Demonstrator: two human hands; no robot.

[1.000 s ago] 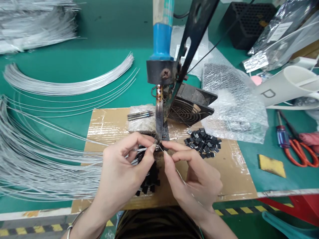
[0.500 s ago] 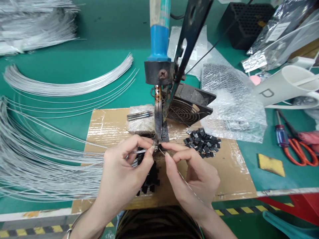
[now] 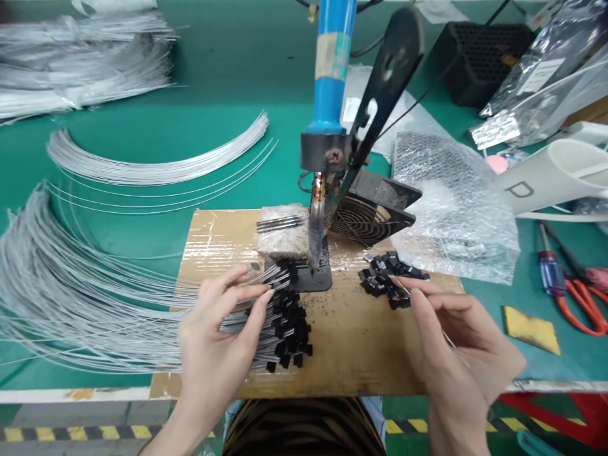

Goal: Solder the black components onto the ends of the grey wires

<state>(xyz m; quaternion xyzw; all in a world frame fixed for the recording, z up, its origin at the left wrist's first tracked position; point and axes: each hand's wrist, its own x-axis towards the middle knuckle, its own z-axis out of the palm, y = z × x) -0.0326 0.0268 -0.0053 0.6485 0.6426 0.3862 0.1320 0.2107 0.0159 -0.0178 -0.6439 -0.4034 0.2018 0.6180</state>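
My left hand is over the heap of thin grey wires, its index finger lifted from the thumb. Beside its fingertips, the wire ends carry small black connectors. My right hand pinches a thin strand of solder wire between thumb and index finger; the strand runs back under the palm. That index fingertip reaches the pile of loose black connectors; whether it touches one I cannot tell. Between the hands, the blue-handled soldering iron is fixed on a black stand, tip down.
Behind the iron stands a small black fan. A wrapped block bears several metal rods. Cardboard covers the worktop. To the right are bubble wrap, a yellow sponge, a screwdriver and orange-handled scissors.
My hands have parted below the iron's tip. The left went left and down to the wire heap; the right went right to the loose connectors, still holding the solder. The view shifted slightly.
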